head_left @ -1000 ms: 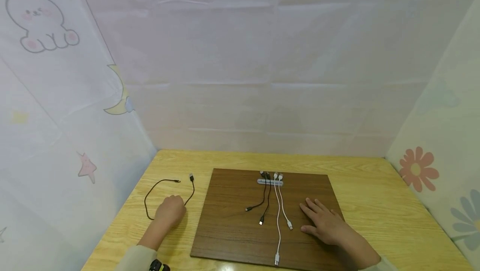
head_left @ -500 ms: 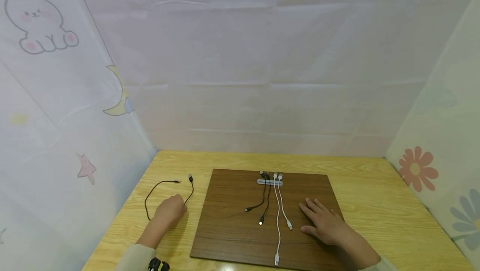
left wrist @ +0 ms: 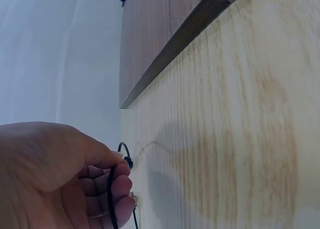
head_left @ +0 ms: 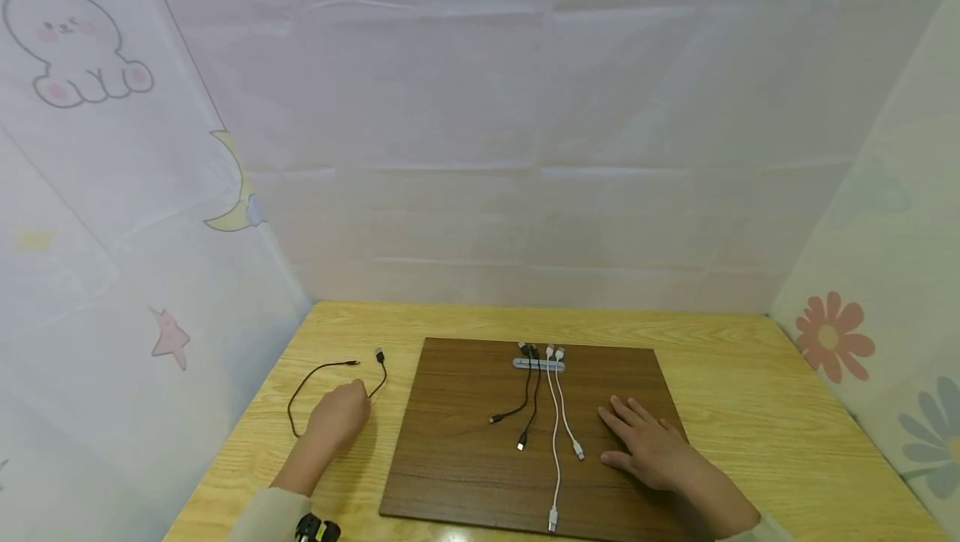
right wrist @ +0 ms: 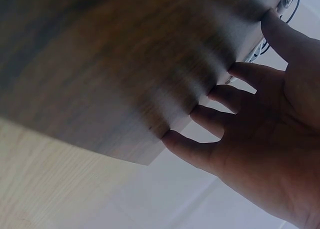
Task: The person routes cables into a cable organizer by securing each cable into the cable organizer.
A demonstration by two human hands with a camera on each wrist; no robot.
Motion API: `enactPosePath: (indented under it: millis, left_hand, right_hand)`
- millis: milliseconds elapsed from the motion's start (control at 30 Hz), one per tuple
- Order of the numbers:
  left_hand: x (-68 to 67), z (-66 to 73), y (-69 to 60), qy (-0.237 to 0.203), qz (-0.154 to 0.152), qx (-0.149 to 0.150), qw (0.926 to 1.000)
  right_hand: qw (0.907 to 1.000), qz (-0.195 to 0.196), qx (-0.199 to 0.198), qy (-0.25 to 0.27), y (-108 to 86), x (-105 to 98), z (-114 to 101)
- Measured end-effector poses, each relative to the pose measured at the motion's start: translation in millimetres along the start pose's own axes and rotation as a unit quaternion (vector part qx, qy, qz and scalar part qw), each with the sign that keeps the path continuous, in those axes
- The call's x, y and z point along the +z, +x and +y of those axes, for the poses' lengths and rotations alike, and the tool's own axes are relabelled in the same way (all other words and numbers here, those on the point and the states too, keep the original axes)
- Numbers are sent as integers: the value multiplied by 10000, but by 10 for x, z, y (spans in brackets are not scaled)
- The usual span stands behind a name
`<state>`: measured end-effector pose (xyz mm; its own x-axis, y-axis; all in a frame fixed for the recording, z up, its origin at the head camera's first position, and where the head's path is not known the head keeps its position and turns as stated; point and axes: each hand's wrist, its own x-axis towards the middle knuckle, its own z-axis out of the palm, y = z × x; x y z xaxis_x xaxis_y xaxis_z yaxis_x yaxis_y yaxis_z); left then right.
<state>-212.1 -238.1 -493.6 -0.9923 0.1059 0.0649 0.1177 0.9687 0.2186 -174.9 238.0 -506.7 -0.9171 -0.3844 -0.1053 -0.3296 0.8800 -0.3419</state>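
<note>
Left of the brown board, my left hand pinches a black USB cable between thumb and fingers. The cable's USB-A plug lies beyond the hand, and its thin end curves round on the table at the left. My right hand rests with spread, straight fingers on the right side of the brown board; its fingertips touch the surface in the right wrist view. Between the hands, two black cables and two white cables lie side by side, their upper ends at a grey strip.
The board lies on a light wooden table. Printed cloth walls stand behind the table and at both sides. A dark wrist device sits by the left sleeve.
My left hand has shifted slightly forward, away from me, along the black cable. My right hand stays in place on the board.
</note>
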Motion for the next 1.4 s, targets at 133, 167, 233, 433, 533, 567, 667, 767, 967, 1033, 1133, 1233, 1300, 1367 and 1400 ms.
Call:
enactPosePath:
  millis: [133,167,233,433,533,567,667,767,967,1033,1133,1233,1300,1367,1400]
  left_hand:
    - [-51,18,13,-104,-9,-139,9998]
    - [-65,24,16,-163,-36,-188,9997]
    - [-76,23,24,-216,-53,-210,9995]
    - [-72,7,56,-228,130,-227,9994]
    - [-95,25,62,-261,165,-307,9990]
    - [-106,33,62,-283,173,-330,9989]
    - [-135,52,62,-307,261,-322,9987]
    - [-158,70,63,-383,353,-321,9981]
    - [-183,113,77,-518,487,-345,9969]
    - [-194,135,77,-556,495,-381,9965]
    - [-216,178,69,-600,521,-396,9960]
    - [-240,227,59,-625,595,-348,9957]
    - [-253,256,54,-623,654,-297,9955]
    - [-260,284,53,-641,694,-272,9952]
    - [-262,297,51,-653,712,-260,9950]
  right_hand:
    - [10000,-14,-1,2,7,10,5]
    - [10000,-6,-2,-3,8,15,8]
    - [10000,5,-14,-11,10,21,10]
    - [10000,4,1,12,10,10,8]
    - [10000,-5,0,23,9,3,5]
    - [10000,-5,-1,15,9,2,5]
    - [10000,-17,6,26,8,1,4]
    - [10000,-30,28,62,9,1,3]
    - [10000,-29,32,85,5,-4,-3]
    - [10000,-23,28,73,3,-6,-5]
    - [10000,-23,26,60,1,-8,-9]
    - [10000,-34,36,58,1,-10,-12]
    - [10000,-41,40,61,2,-12,-14]
    - [10000,-35,36,60,3,-13,-15]
    - [10000,-34,30,62,3,-13,-15]
